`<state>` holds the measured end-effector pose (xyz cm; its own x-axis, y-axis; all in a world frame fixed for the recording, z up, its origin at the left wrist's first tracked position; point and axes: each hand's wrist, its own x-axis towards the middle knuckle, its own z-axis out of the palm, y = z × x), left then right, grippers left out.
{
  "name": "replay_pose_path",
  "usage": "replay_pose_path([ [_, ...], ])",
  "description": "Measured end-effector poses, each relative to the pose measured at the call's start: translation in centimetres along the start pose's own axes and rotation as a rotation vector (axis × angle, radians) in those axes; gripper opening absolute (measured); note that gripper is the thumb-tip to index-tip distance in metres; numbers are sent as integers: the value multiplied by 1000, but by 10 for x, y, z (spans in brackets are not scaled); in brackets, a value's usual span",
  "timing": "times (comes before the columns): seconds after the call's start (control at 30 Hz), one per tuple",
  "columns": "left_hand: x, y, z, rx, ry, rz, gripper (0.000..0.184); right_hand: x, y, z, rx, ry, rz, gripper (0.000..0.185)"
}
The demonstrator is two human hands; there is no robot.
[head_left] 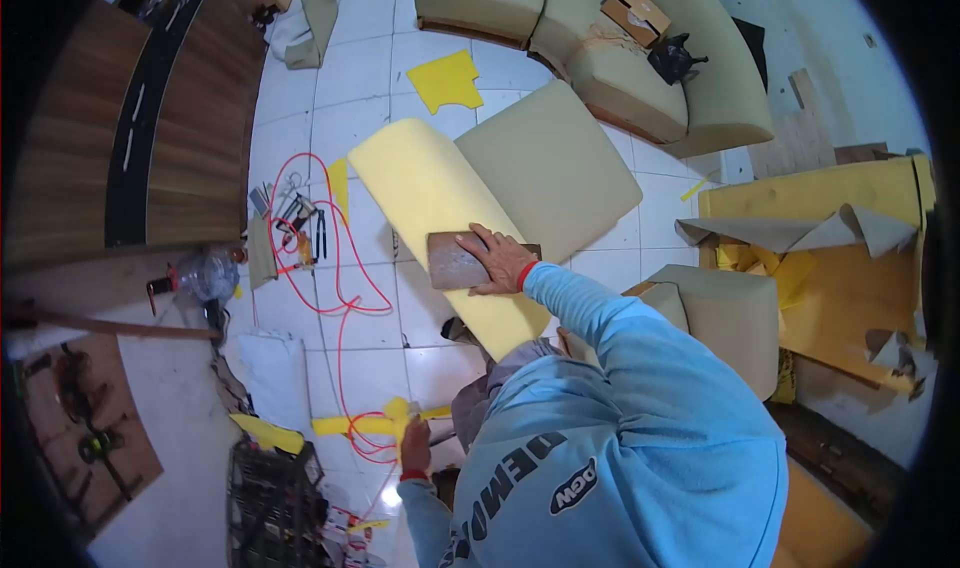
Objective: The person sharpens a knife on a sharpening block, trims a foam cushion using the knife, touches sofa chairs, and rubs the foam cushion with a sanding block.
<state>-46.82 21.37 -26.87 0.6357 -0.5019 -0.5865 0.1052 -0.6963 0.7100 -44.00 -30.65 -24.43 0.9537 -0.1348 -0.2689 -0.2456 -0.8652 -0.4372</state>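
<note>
A long pale yellow foam piece [405, 173] slants from the upper left down to my lap, beside and partly over a grey-green cushion [555, 163]. Across the foam lies a flat brown board [455, 263]. My right hand [500, 260] rests on the board with its fingers spread. Lower left, my left hand [415, 446] is closed round a yellow-coated item [397, 413] whose shape is unclear. A red hose [342, 368] runs over the floor and loops close to that item.
A curved sofa [485, 3] stands at the top, bearing a cardboard box [635, 16] and a black bag [677, 58]. Tools [300, 216] lie on the tiles at left, near a wooden cabinet [195, 118]. An open furniture frame [825, 303] is at right, a black crate [265, 498] lower left.
</note>
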Motion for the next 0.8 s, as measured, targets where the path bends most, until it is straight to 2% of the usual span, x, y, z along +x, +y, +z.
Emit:
replay_pose_path([
  [0.03, -12, 7, 0, -661, 76, -403, 40, 0, 2, -6, -6, 33, -7, 108],
  [0.07, -22, -46, -3, -249, 0, -192, 43, -1, 2, -7, 2, 61, -24, 108],
  [0.13, -43, -86, -44, 195, -176, -55, 48, -1, -2, -6, 66, 97, -48, 107],
  [0.17, -58, -84, -64, 240, -222, -157, 49, -1, -2, -9, 114, 103, -51, 106],
  [0.23, -73, -80, -107, 103, -268, -531, 45, -5, -11, -28, 258, 97, 3, 102],
  [0.27, -67, -101, -133, 330, -396, -550, 41, -11, -21, -39, 361, 83, 65, 99],
  [0.3, -62, -121, -158, 556, -536, -547, 38, -18, -29, -40, 467, 161, 161, 95],
  [0.37, -49, -168, -223, 922, -493, 71, 32, -38, -31, -21, 580, 375, 352, 88],
  [0.43, -3, -171, -260, 869, -254, -251, 33, -62, -19, 18, 642, 596, 544, 83],
  [0.5, 53, -146, -282, 125, 231, -442, 37, -95, -20, 30, 755, 704, 719, 80],
  [0.53, 77, -135, -289, -2, 284, -450, 37, -114, -25, 30, 806, 732, 794, 79],
  [0.57, 114, -121, -294, -135, 326, -443, 38, -135, -21, 58, 800, 799, 959, 79],
  [0.6, 144, -105, -302, -149, 224, -473, 44, -149, -46, 47, 936, 839, 1097, 84],
  [0.67, 205, -89, -314, 43, 74, -353, 47, -185, -58, 80, 1030, 929, 1189, 79],
  [0.8, 302, -12, -318, 336, -51, -111, 49, -222, -113, 129, 1410, 1096, 1228, 83],
])
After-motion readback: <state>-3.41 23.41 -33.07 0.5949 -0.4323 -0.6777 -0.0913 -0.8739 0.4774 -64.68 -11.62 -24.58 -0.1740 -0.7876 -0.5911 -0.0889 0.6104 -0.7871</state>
